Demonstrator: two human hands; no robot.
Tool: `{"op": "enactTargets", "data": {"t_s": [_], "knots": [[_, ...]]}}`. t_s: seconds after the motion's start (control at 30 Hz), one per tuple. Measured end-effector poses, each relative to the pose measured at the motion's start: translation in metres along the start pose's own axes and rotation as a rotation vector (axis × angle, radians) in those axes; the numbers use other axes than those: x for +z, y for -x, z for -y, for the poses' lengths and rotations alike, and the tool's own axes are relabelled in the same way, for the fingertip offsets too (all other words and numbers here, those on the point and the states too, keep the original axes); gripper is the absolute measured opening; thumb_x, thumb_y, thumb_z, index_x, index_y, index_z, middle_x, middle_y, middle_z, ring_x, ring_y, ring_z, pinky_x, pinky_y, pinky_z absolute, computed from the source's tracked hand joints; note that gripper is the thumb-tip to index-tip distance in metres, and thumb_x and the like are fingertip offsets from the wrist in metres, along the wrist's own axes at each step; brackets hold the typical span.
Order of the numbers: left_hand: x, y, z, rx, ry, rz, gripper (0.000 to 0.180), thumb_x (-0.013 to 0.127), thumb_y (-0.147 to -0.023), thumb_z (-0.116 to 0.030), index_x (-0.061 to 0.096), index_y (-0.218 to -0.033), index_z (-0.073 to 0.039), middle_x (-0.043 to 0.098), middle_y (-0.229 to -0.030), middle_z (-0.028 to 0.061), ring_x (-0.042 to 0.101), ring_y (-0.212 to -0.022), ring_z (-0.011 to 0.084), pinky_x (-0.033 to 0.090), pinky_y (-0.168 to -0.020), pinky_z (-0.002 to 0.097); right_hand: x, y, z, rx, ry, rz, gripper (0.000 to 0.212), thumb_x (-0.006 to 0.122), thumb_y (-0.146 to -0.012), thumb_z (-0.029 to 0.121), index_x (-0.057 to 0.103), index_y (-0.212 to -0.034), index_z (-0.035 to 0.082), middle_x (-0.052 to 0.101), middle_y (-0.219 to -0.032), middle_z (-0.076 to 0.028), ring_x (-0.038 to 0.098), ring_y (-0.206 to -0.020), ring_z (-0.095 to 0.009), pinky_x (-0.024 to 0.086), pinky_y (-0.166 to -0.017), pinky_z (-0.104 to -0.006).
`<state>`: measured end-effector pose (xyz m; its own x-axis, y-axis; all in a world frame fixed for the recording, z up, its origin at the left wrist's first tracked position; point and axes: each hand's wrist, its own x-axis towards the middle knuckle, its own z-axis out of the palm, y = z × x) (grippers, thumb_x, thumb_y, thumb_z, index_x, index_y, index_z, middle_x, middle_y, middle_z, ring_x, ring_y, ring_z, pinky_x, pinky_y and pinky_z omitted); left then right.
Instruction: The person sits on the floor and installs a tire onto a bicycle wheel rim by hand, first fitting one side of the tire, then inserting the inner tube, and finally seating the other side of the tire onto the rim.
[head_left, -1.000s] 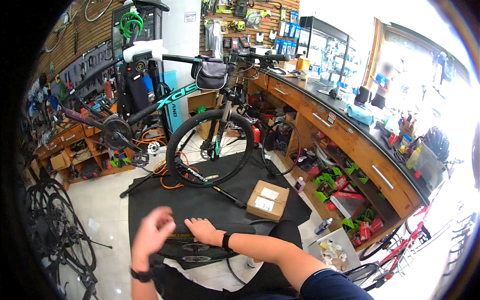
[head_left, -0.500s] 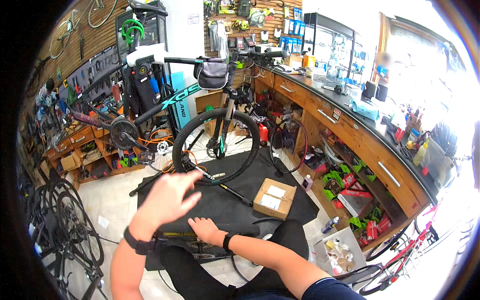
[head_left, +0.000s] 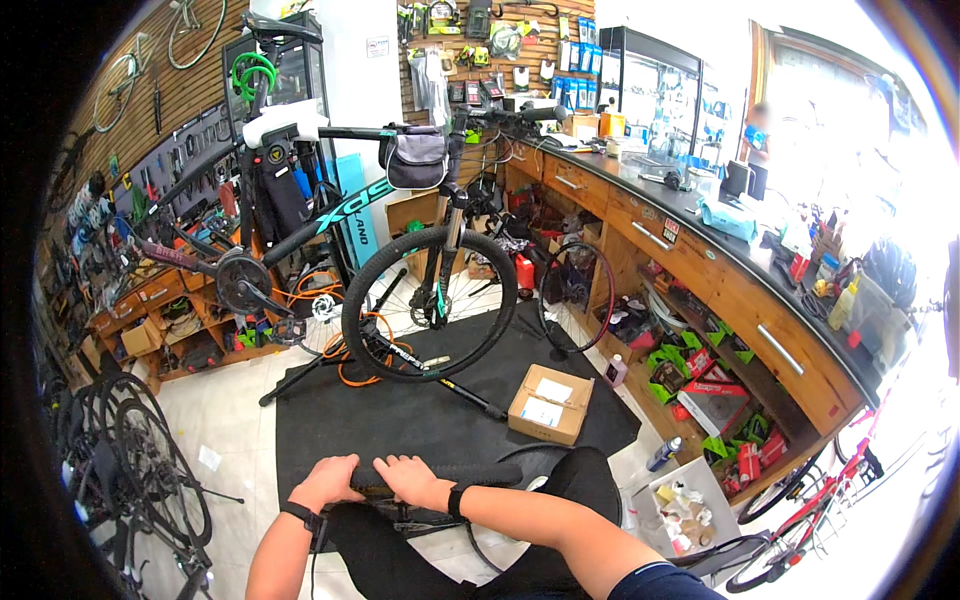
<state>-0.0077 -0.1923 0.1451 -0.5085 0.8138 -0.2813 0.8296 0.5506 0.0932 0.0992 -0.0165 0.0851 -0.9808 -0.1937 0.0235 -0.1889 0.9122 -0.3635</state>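
Note:
A black bicycle tyre lies across my lap at the bottom centre, over a wheel. My left hand rests on the tyre's left part, fingers curled over its top. My right hand presses on the tyre just beside it, fingers bent over the tread. Both wrists carry black bands. The tyre's lower part is hidden behind my arms and dark trousers.
A black and teal bicycle hangs in a repair stand ahead, its front wheel over a black floor mat. A cardboard box sits on the mat. A long wooden counter runs along the right, spare wheels stand left.
My left hand, raised and open in the air half a second ago, has come down onto the tyre beside my right hand. The view has tilted slightly.

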Motion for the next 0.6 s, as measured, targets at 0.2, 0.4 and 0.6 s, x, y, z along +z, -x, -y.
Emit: {"op": "enactTargets", "data": {"t_s": [0.2,0.4,0.6], "knots": [[0.003,-0.002,0.0,0.051,0.022,-0.005,0.069,0.089,-0.062,-0.032,0.063,-0.118,-0.003,0.07,-0.104,0.0216,0.066,-0.102,0.0381,0.053,-0.088,0.0449,-0.065,0.011,-0.02,-0.058,-0.125,0.118,0.095,0.089,-0.066,0.027,0.034,-0.139,0.003,0.056,-0.121,-0.031,0.059,-0.113,-0.045,0.049,-0.095,-0.0507],[0.008,0.016,0.004,0.003,0.034,0.06,0.079,0.09,-0.062,-0.04,0.062,-0.126,-0.003,0.069,-0.112,0.022,0.065,-0.107,0.0382,0.052,-0.094,0.0439,-0.344,-0.007,-0.105,-0.054,-0.343,-0.7,0.083,0.078,-0.081,0.019,0.032,-0.145,-0.002,0.061,-0.111,-0.021,0.064,-0.091,-0.025,0.054,-0.08,-0.0391],[0.007,0.035,0.006,-0.021,0.031,0.047,0.075,0.088,-0.062,-0.043,0.064,-0.122,-0.003,0.07,-0.106,0.0214,0.066,-0.103,0.0386,0.052,-0.091,0.0446,-0.51,0.053,-0.085,0.276,-0.276,-0.822,0.091,0.072,-0.09,0.016,0.012,-0.157,0.004,0.067,-0.085,-0.011,0.063,-0.07,-0.016,0.053,-0.062,-0.0295]]}}
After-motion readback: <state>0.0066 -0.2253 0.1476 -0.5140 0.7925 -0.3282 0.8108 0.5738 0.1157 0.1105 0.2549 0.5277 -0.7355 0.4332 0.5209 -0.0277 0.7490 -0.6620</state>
